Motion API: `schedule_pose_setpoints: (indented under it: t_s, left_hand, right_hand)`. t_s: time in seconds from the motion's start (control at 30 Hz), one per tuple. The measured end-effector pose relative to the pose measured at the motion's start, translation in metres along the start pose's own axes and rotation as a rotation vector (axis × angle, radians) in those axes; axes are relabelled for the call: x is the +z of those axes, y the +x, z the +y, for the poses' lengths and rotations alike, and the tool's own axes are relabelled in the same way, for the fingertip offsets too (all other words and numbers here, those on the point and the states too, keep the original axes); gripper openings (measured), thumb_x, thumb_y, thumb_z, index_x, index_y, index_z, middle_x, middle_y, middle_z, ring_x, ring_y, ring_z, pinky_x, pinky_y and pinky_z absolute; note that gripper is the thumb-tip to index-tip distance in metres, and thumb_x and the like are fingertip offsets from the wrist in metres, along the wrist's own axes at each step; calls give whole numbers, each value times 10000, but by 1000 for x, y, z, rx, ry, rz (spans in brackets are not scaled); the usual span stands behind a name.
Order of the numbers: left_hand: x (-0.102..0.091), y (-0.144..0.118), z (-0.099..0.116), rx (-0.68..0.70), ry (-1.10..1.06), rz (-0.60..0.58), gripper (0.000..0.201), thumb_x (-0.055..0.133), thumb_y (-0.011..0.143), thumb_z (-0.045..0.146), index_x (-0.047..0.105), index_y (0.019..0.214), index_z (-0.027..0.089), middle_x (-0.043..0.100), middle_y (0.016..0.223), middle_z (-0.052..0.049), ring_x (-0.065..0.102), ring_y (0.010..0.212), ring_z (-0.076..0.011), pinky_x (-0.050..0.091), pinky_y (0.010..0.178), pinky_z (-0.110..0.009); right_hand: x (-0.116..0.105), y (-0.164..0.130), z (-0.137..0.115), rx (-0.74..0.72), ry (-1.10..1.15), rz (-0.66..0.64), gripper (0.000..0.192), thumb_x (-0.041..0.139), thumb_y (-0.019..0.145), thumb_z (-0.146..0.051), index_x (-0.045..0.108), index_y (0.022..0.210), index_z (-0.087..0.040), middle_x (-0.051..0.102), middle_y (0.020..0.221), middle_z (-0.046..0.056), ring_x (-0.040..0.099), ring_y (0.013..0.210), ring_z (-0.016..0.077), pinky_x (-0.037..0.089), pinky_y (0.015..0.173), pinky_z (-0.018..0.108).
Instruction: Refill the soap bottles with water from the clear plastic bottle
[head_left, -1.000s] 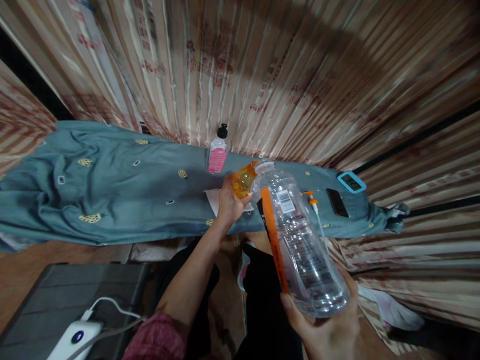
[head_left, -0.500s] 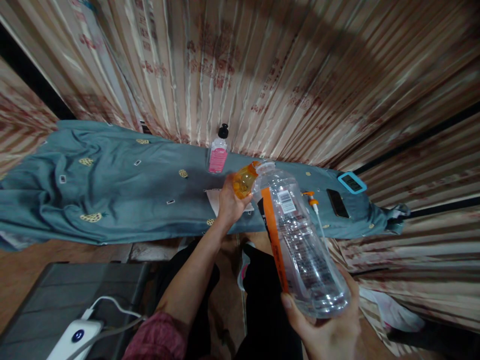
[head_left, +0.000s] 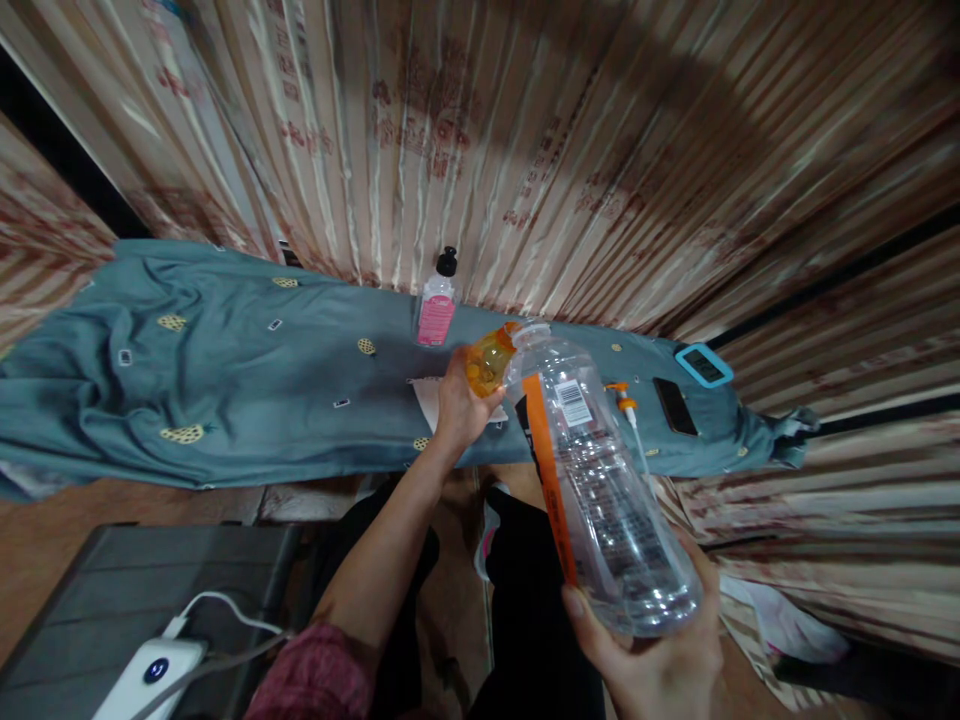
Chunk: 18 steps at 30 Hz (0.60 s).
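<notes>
My left hand (head_left: 462, 405) is closed around a small see-through orange bottle (head_left: 487, 363). My right hand (head_left: 660, 650) grips the base of a large clear plastic bottle (head_left: 600, 490) with an orange label strip and a barcode. The big bottle is tilted, its neck lower-lying and meeting the orange bottle's top; whether liquid flows between them I cannot tell. Under my left hand a white sheet of paper (head_left: 426, 398) lies on the cloth. Right of the big bottle lies an orange pump head (head_left: 624, 400) with a white tube.
A pink-labelled bottle with black cap (head_left: 435, 310) stands on the green patterned cloth (head_left: 247, 360). At right lie a dark phone (head_left: 675, 405) and a blue-framed clock (head_left: 703, 365). Pleated curtains (head_left: 480, 150) hang behind. A white power bank (head_left: 154, 675) with cables rests on a grey box (head_left: 202, 560).
</notes>
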<state>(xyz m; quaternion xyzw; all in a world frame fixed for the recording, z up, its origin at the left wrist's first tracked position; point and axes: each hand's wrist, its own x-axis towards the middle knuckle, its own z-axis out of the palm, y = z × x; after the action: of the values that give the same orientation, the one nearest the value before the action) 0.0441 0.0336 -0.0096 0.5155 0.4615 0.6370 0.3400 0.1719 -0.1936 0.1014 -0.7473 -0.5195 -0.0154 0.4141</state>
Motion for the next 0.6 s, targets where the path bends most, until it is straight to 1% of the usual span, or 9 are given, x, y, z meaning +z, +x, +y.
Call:
schedule_pose_setpoints:
  t_s: [0.1, 0.2, 0.4, 0.5, 0.6]
  left_hand:
    - [-1, 0, 4, -8, 46, 6, 634, 833, 656, 225, 517, 1206, 213, 715, 1086, -65, 727, 965, -253, 595, 900, -439]
    - [-2, 0, 6, -5, 62, -3, 638, 827, 660, 207, 512, 1214, 195, 716, 1083, -71, 723, 960, -248, 585, 909, -446]
    - [-1, 0, 4, -22, 30, 4, 630, 861, 661, 249, 540, 1203, 226, 726, 1087, -60, 732, 986, -261, 590, 913, -423]
    - [0, 0, 4, -22, 28, 3, 626, 863, 661, 238, 539, 1198, 236, 725, 1092, -56, 726, 1007, -262, 592, 919, -415]
    - [0, 0, 4, -8, 36, 10, 630, 851, 662, 223, 529, 1203, 239, 723, 1090, -50, 725, 990, -253, 590, 919, -415]
  right_hand:
    - [0, 1, 0, -10, 2, -7, 929, 726, 695, -720, 499, 1377, -131, 648, 1163, 181, 684, 1030, 359, 577, 865, 547]
    - [0, 1, 1, -2, 12, -12, 931, 733, 687, -715, 500, 1379, -137, 646, 1178, 184, 677, 1048, 369, 567, 881, 565]
    - [0, 0, 1, 0, 0, 2, 944, 733, 685, -724, 497, 1382, -134, 661, 1180, 189, 696, 1035, 367, 574, 890, 571]
    - [0, 1, 1, -26, -4, -1, 913, 725, 699, -712, 502, 1376, -140, 655, 1174, 178, 694, 1035, 355, 583, 877, 542]
    - [0, 1, 1, -16, 12, -9, 915, 737, 694, -697, 498, 1382, -142, 650, 1182, 177, 689, 1033, 350, 584, 868, 530]
